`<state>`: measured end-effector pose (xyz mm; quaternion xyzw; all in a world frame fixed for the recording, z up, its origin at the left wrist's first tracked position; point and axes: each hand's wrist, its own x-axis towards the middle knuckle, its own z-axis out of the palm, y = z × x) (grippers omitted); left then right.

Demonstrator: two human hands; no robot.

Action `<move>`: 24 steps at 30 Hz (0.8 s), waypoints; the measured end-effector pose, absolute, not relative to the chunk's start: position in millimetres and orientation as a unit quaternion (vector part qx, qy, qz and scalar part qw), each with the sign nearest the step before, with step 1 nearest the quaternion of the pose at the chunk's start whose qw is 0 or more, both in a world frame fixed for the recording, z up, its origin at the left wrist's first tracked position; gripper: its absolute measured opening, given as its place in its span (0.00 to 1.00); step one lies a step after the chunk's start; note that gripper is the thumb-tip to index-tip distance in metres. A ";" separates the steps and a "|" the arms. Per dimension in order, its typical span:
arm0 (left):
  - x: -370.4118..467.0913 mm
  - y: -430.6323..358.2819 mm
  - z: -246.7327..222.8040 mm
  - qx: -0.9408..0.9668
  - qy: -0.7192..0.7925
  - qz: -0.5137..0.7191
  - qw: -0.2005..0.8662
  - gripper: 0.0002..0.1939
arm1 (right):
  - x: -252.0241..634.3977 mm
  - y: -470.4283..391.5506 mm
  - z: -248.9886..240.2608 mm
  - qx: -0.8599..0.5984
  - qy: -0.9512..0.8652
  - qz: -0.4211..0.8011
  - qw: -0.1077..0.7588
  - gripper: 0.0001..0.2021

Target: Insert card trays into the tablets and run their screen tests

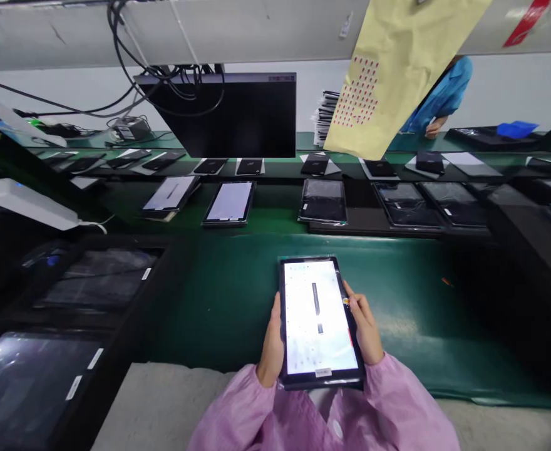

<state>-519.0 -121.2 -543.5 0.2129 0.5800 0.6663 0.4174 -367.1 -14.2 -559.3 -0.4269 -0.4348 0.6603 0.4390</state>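
Note:
A black-framed tablet [298,319] with a bright white screen is held upright in portrait before me, over the near edge of the green mat. Two dark bars show in the middle of its screen, and a small white label sits on its lower frame. My left hand [272,347] grips the tablet's left side, with most of its fingers hidden behind. On the other side, my right hand [367,326] closes round the right edge, its fingers by a small yellow and white spot there.
Behind the green mat [238,275], lit tablets [229,202] and dark film-covered tablets [323,200] lie in a row. Black trays with tablets [101,275] stand at left. A monitor [238,113], black cables and yellow paper [397,75] hang above. Another person's hand [435,127] is at back right.

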 end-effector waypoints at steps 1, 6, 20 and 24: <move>-517.0 -122.6 -536.3 0.187 0.541 0.692 0.440 0.33 | -365.1 -13.9 -554.8 -0.420 -0.447 0.657 0.440 0.19; -523.0 -111.4 -497.1 0.206 0.440 0.776 0.402 0.30 | -358.7 -8.2 -521.0 -0.334 -0.540 0.574 0.517 0.11; -543.5 -76.1 -470.3 0.324 0.420 0.821 0.210 0.31 | -378.2 -37.0 -517.2 -0.244 -0.747 0.257 0.562 0.06; -581.7 -64.6 -411.9 0.558 0.394 0.700 0.208 0.28 | -368.6 -41.9 -509.1 -0.188 -0.698 0.364 0.587 0.06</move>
